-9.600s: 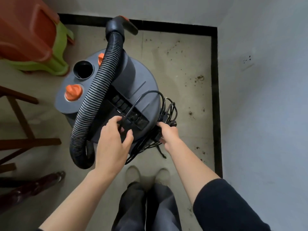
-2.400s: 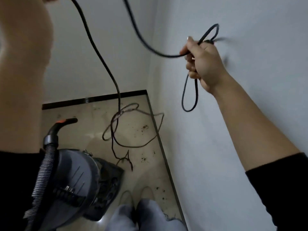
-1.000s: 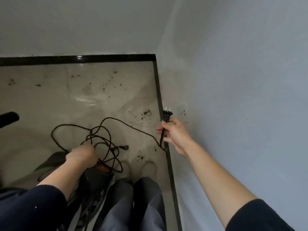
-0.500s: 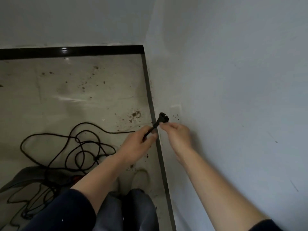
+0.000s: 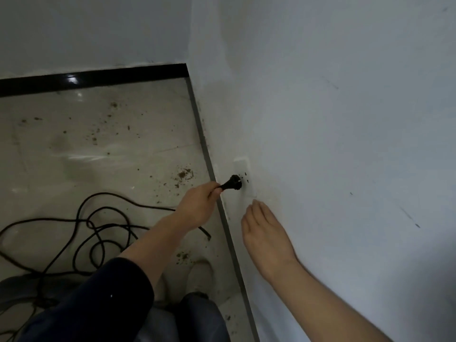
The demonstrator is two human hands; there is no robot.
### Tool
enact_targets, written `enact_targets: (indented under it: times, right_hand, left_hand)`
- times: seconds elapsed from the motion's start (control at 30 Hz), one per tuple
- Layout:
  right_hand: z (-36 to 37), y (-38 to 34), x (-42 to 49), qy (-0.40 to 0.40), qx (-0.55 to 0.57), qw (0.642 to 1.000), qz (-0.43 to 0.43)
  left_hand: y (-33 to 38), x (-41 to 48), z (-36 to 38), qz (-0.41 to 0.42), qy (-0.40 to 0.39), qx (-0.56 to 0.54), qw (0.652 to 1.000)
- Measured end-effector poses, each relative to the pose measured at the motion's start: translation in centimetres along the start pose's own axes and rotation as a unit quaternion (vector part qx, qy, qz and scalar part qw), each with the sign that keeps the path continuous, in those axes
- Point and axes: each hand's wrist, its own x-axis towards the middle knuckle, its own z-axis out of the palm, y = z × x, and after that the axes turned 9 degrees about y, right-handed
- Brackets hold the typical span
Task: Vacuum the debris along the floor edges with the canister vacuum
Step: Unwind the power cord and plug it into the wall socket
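Observation:
My left hand pinches the black plug of the vacuum's power cord and holds it against the white wall socket low on the right wall. My right hand lies flat against the wall just below the socket, fingers straight. The black cord lies in loose loops on the tiled floor to the left. A dark part of the canister vacuum shows at the bottom left edge. Brown debris is scattered on the floor near the wall edge.
A black skirting strip runs along the far wall, and a grey one along the right wall. More debris specks dot the tiles toward the corner. My shoes stand close to the right wall.
My left hand now holds the plug alone and has brought it onto the socket. My right hand has let go of the plug and moved down flat on the wall.

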Motion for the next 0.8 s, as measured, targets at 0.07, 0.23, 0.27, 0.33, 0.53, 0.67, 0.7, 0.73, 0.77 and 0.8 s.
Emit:
enact_targets:
  times: [0.07,0.23,0.27,0.33,0.53,0.67,0.7,0.73,0.77,0.8]
  right_hand:
    - [-1.0,0.1,-0.4,-0.049,-0.126,0.99,-0.04]
    - [-1.5,0.4,-0.3,-0.082,-0.221,0.959,-0.154]
    - [-1.5,0.4,-0.4,-0.078,-0.221,0.96,-0.152]
    - [-1.7,0.4,-0.4,-0.08,-0.218,0.962,-0.146]
    - [-2.6,0.6,-0.6,-0.112,-0.237,0.95,-0.171]
    - [-2.7,0.7,-0.9,-0.119,-0.254,0.941,-0.187]
    - [-2.7,0.6,-0.9,-0.121,-0.258,0.94,-0.187]
    - [-2.6,0.6,-0.9,-0.122,-0.26,0.94,-0.185]
    - [-2.6,0.5,-0.9,-0.123,-0.26,0.94,-0.183]
    - [-2.6,0.5,-0.9,-0.123,-0.257,0.942,-0.178]
  left_hand:
    - [-0.2,0.1,0.1,-0.001,-0.002,-0.017,1.0]
    - [-0.7,0.3,-0.1,0.01,-0.01,-0.051,0.999]
    - [-0.7,0.3,-0.1,0.013,-0.007,-0.061,0.998]
    - [-0.6,0.3,-0.2,0.016,-0.002,-0.082,0.996]
    - [-0.5,0.5,0.0,-0.003,0.001,-0.101,0.995]
    - [-0.5,0.4,0.0,-0.009,0.009,-0.112,0.994]
    - [-0.5,0.3,0.0,-0.008,0.008,-0.112,0.994]
    - [-0.4,0.3,0.0,-0.006,0.007,-0.114,0.993]
    - [-0.5,0.2,0.0,-0.004,0.008,-0.118,0.993]
    - [-0.4,0.2,0.0,-0.003,0.01,-0.121,0.993]
